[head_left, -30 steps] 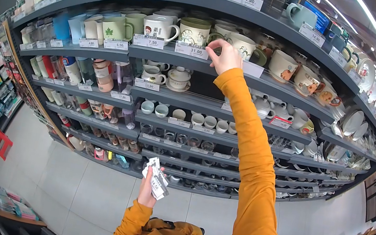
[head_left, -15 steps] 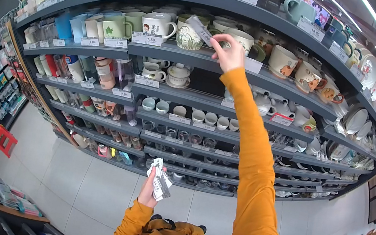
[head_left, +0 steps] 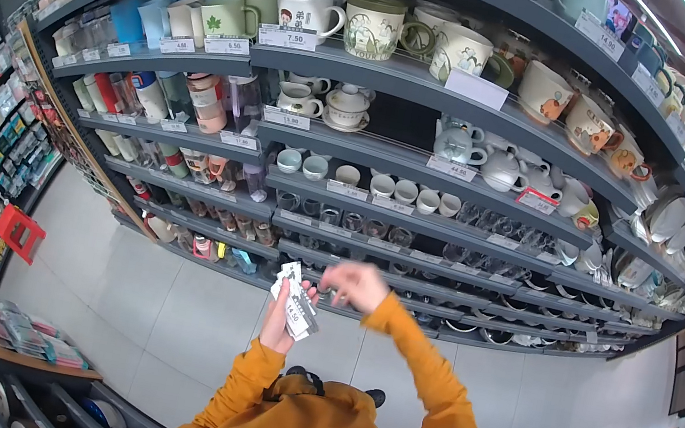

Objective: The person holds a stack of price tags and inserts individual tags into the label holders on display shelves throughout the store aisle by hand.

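My left hand is closed around a small fan of paper price tags, held low in front of my body above the floor. One of the tags reads 14.50. My right hand hovers just right of these tags, its fingers bent and smeared by motion. Whether anything is between those fingers cannot be made out. Higher up, cream mugs with green rims and drawings, such as this mug, stand on a grey shelf. A blank white label is on that shelf's edge, below a second patterned mug.
Shelves hold more mugs, teapots, small cups, glasses and plates. Price labels line their edges. A red plastic stool stands on the tiled floor at left. Racks of packaged goods flank me on both sides.
My right hand has come down from the mug shelf, where it held a price tag, to beside my left hand. That tag no longer shows near the mugs. The view has shifted slightly.
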The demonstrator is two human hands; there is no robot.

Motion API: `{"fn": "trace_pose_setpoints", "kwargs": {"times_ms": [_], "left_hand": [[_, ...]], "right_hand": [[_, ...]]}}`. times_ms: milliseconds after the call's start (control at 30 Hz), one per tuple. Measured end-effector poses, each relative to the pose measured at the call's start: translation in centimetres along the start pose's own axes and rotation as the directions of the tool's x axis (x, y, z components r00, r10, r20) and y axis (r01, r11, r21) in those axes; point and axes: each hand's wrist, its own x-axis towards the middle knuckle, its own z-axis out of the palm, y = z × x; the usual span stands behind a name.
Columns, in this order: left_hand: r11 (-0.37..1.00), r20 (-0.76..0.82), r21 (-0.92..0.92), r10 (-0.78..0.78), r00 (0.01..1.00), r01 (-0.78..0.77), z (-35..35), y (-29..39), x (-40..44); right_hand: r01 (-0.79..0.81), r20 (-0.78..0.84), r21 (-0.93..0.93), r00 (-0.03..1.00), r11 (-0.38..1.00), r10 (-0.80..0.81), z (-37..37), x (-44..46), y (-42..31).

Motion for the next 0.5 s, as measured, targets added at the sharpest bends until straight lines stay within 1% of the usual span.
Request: {"fn": "trace_pose_setpoints", "kwargs": {"times_ms": [33,67,100,133,200,233,267,333,367,467,500], "left_hand": [[1.0,-0.027,-0.005,0.008,1.0,-0.008,0.2,-0.1,0.0],[1.0,-0.054,-0.01,0.014,0.998,-0.015,0.3,-0.2,-0.1],[1.0,-0.045,-0.01,-0.018,0.999,0.018,0.0,-0.6,-0.3],[0.999,-0.033,-0.007,-0.047,0.998,0.047,-0.5,-0.9,-0.3],[0.995,-0.001,0.008,-0.095,0.995,0.095,-1.4,-1.0,-0.1],[0.993,-0.018,0.022,-0.112,0.994,0.112,-0.9,-0.9,-0.6],[0.993,-0.016,0.037,-0.115,0.993,0.116,-0.9,-0.8,-0.7],[0.99,-0.012,0.059,-0.125,0.992,0.126,-1.0,-1.0,-0.8],[0.987,-0.005,0.058,-0.148,0.989,0.148,-1.1,-1.0,-0.9],[0.999,-0.059,0.039,-0.02,0.998,0.022,0.7,-0.8,-1.6],[0.997,-0.023,0.046,-0.055,0.998,0.056,-0.1,-0.8,-1.3]], "right_hand": [[0.084,-0.172,0.031,0.982,0.996,-0.078,-2.2,2.2,0.8],[0.16,-0.372,-0.08,0.911,0.984,-0.179,-4.5,4.5,1.0],[0.092,-0.497,-0.344,0.827,0.934,-0.264,-6.6,6.6,1.1],[-0.022,-0.576,-0.571,0.723,0.821,-0.381,-8.2,8.4,1.2],[0.012,-0.518,-0.716,0.662,0.698,-0.542,-9.8,11.2,1.8],[-0.008,-0.482,-0.748,0.693,0.664,-0.536,-10.1,12.1,1.6],[-0.049,-0.452,-0.802,0.7,0.595,-0.552,-10.1,12.9,1.5],[-0.095,-0.39,-0.863,0.751,0.496,-0.534,-10.4,13.9,1.3],[-0.12,-0.405,-0.853,0.766,0.508,-0.5,-10.4,14.4,1.3],[-0.077,-0.423,-0.81,0.765,0.582,-0.486,-10.2,14.3,0.0],[-0.083,-0.436,-0.795,0.766,0.6,-0.472,-10.0,13.9,-0.7]]}}
